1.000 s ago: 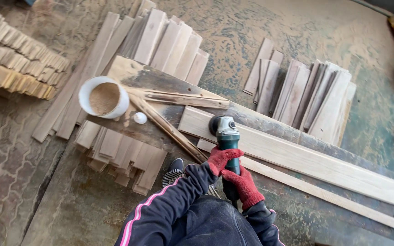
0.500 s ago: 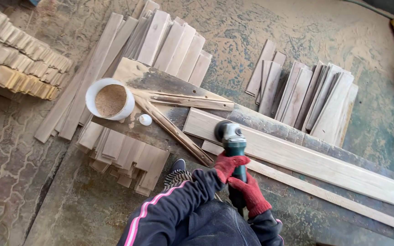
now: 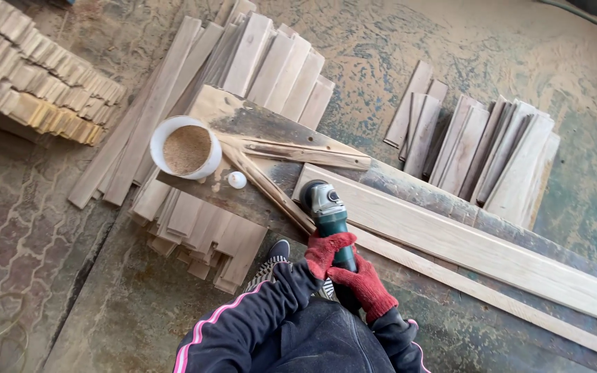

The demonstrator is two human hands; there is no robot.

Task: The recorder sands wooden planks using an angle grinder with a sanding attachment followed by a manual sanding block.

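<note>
A long pale wooden board (image 3: 478, 245) lay across the dusty bench. The green angle grinder (image 3: 327, 211) sat on its near end. Both red-gloved hands, left hand (image 3: 326, 250) and right hand (image 3: 363, 284), wrapped tight around the grinder's handle.

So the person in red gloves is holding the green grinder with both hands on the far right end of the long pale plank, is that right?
Not quite. The head view shows both red-gloved hands, left hand and right hand, gripping the green angle grinder, but its head sits on the left end of the long pale plank, near the white tub of sawdust, not the far right end.
</note>
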